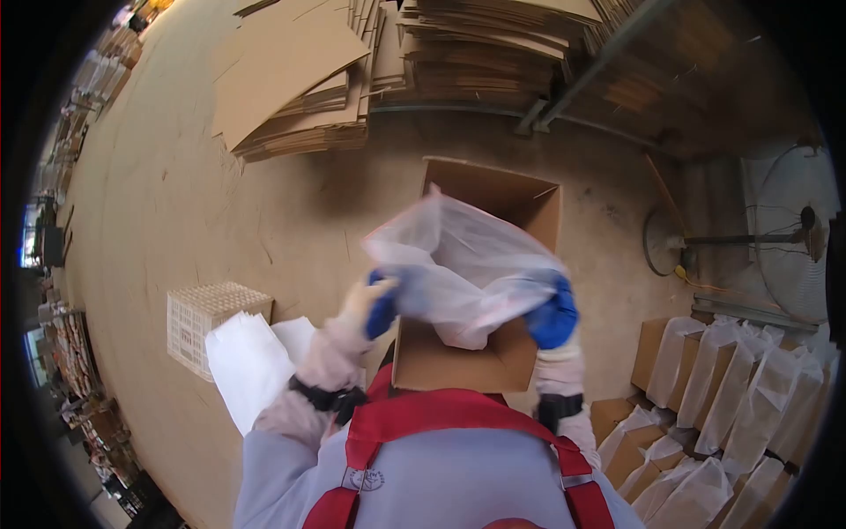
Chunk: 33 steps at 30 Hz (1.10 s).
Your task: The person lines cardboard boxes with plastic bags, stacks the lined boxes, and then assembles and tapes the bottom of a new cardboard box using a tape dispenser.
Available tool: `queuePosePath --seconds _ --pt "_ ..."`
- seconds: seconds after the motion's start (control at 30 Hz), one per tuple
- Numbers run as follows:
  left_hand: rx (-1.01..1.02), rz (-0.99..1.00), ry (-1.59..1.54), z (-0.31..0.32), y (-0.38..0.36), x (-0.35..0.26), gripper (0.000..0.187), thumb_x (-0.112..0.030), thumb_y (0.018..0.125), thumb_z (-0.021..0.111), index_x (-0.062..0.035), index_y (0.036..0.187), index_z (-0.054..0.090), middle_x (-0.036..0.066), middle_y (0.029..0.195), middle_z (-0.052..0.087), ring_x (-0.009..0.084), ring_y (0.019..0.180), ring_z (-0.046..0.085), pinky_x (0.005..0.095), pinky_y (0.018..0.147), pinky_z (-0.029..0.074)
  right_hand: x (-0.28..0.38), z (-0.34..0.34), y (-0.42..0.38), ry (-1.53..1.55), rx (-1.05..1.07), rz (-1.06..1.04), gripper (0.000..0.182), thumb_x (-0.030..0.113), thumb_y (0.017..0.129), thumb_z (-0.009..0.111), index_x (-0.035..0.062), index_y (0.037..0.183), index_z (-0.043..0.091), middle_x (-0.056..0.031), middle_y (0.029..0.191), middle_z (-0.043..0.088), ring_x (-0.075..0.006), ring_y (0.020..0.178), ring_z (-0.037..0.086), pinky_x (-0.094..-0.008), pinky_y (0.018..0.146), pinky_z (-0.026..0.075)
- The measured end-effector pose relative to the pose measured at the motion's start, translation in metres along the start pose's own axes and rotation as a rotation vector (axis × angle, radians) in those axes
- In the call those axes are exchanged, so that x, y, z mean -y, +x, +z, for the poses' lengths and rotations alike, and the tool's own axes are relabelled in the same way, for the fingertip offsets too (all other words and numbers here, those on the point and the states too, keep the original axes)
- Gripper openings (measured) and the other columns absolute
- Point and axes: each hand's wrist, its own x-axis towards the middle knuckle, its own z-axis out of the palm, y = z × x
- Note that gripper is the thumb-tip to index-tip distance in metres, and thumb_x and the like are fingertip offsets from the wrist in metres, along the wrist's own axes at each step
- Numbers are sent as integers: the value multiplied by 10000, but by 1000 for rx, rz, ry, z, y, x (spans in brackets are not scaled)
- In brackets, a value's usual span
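Observation:
A translucent white plastic bag (pixel 467 251) with a pinkish edge spreads between my hands, over an open cardboard box (pixel 458 368). My left hand (pixel 384 300), in a blue-and-white glove and blurred by motion, grips the bag's left side. On the right, my right hand (pixel 552 313) in a blue-coated glove is closed on the bag's other side. The bag hides much of the box's inside; its far and near walls show above and below the plastic.
Stacked flat cardboard sheets (pixel 291 75) lie at the back. A white plastic crate (pixel 216 317) with white sheets (pixel 251 366) beside it stands left. Several bag-lined boxes (pixel 723 379) fill the lower right, below a large fan (pixel 793 229).

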Motion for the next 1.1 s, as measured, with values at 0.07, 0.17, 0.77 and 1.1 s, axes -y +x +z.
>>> queuePosePath --seconds 0.07,0.17,0.77,1.1 --pt "86 -66 22 -32 -13 -38 232 -183 895 547 -25 1062 580 36 839 600 122 741 569 263 677 484 44 -29 -19 53 -319 -27 373 294 941 409 62 1218 504 -102 1258 503 -243 1121 508 -412 999 373" --pt "-375 68 897 -75 -10 -94 256 -199 844 620 6 997 639 -21 791 602 37 650 498 187 555 410 98 -84 -29 -874 -456 -300 300 188 910 509 41 1170 535 -43 1093 570 -135 955 540 -271 843 443" --pt "-676 -252 942 -166 110 25 323 -324 881 530 -102 1103 607 128 911 662 267 854 640 384 759 511 44 -234 33 -1311 -490 486 452 354 855 568 27 1168 546 -118 1023 620 -173 876 590 -338 717 497" --pt "-255 64 1042 -44 -11 58 651 -213 800 656 -55 1352 352 121 1290 472 216 1142 488 336 944 398 28 60 33 -2196 897 -315 569 316 751 614 121 1260 453 -128 1342 398 -362 1280 308 -551 1066 156"
